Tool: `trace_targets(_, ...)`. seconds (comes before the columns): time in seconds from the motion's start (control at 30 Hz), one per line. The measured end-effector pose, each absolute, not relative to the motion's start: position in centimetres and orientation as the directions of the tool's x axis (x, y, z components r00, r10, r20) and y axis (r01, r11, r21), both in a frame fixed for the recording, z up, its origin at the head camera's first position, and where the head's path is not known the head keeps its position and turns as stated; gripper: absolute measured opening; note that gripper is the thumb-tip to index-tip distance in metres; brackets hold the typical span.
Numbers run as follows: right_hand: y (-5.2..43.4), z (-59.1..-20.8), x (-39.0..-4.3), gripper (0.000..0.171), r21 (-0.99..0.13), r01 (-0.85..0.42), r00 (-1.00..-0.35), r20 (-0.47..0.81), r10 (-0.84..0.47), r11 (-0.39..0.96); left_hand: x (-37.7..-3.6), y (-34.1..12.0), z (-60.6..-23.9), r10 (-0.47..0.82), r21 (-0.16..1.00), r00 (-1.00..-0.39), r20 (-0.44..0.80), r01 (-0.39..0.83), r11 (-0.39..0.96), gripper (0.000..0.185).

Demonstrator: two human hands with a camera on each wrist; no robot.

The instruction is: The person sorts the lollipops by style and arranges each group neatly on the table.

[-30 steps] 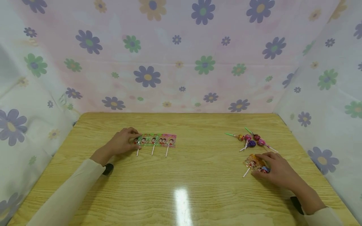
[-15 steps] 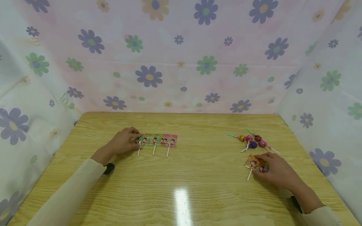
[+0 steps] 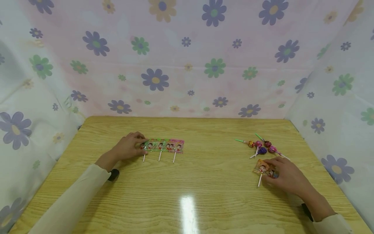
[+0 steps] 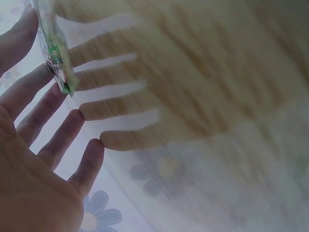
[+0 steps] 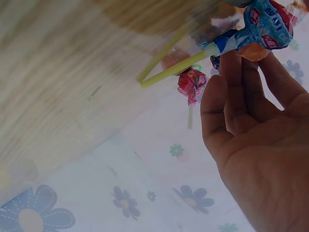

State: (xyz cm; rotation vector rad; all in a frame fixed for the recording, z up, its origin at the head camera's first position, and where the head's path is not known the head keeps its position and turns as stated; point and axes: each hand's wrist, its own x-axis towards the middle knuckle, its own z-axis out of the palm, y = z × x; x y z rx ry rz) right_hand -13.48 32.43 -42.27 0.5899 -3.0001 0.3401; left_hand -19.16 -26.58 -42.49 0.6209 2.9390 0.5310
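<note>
Flat-wrapped lollipops, green ones and a pink one, lie side by side on the table with white sticks toward me. My left hand rests at the row's left end, thumb and forefinger at the wrapper's edges; the left wrist view shows its fingers fairly straight, tips on the tabletop. My right hand holds a flat orange-wrapped lollipop between thumb and fingers. A blue-wrapped round lollipop with a yellow stick lies beside its fingers in the right wrist view; in the head view the hand partly hides it.
Several round lollipops with green and pale sticks lie in a loose pile beyond my right hand. The wood-grain table ends at a flowered cloth wall, with more cloth along both sides.
The orange lollipop has turned under my right hand, so its stick points more directly toward me. My left hand and its row stay put; the view has shifted slightly.
</note>
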Motion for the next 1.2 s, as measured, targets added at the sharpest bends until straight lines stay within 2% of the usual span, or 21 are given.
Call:
trace_targets(0.4,32.6,-42.1,-13.4,0.055,-0.197,-0.38,-0.925,0.11,-0.364,0.904,-19.0,-26.4,-42.3,0.403,0.361,-0.915,-0.017,0.37,0.856,0.061)
trace_targets(0.6,32.6,-41.9,-13.4,0.055,-0.237,-0.366,-0.931,0.111,-0.349,0.9,-19.1,-26.5,-42.4,0.403,0.353,-0.915,-0.013,0.373,0.858,0.061)
trace_targets(0.93,31.7,-41.9,-13.7,0.055,-0.301,-0.387,-0.921,0.168,-0.351,0.871,-19.2,-26.6,-42.5,0.397,0.358,-0.918,-0.02,0.364,0.86,0.061)
trace_targets(1.2,30.4,-42.0,-14.5,0.051,-0.277,-0.434,-0.898,0.21,-0.387,0.857,-19.2,-26.6,-42.6,0.395,0.362,-0.919,-0.016,0.363,0.859,0.059)
